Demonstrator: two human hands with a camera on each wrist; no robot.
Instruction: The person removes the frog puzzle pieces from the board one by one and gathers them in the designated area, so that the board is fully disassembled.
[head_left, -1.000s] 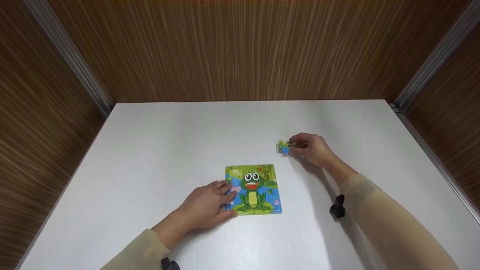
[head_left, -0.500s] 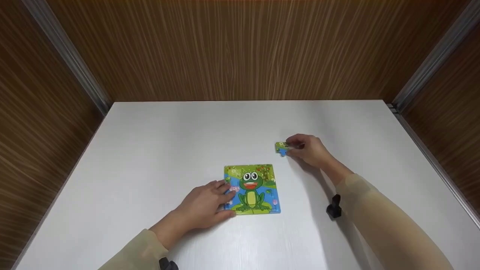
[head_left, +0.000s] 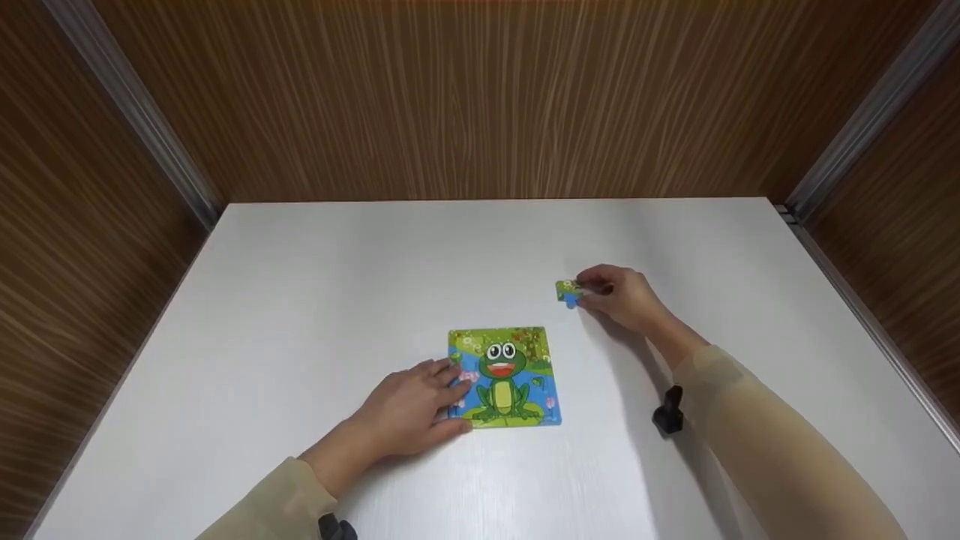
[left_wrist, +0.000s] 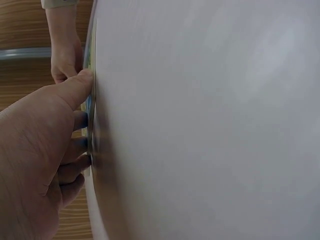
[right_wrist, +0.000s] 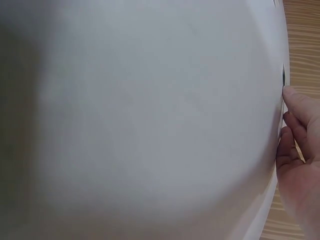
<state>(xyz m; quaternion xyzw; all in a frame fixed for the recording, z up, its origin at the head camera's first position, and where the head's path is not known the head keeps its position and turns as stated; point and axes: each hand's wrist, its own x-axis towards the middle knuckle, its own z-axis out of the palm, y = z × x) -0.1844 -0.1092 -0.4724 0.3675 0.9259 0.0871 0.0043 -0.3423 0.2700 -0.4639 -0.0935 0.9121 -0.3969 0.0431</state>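
A square frog jigsaw puzzle (head_left: 504, 379) lies flat on the white table, with a green frog on a blue and green ground. My left hand (head_left: 412, 411) rests along its left side, fingers extended over the picture and thumb at the near left corner. The left wrist view shows that thumb (left_wrist: 77, 90) right at the board's thin edge. Beyond the puzzle's far right corner, my right hand (head_left: 621, 298) holds a small green and blue jigsaw piece (head_left: 568, 291) between thumb and fingertips, close over the table. Part of the piece is hidden behind the fingers.
The white table (head_left: 315, 285) spreads around the puzzle on all sides. A brown wood-grain panel (head_left: 480, 105) stands along its far edge, with similar panels at left and right. Black wrist mounts (head_left: 669, 411) hang under both sleeves.
My right hand has shifted slightly left with the jigsaw piece, then slightly back to the right and away. My left hand stays on the puzzle.
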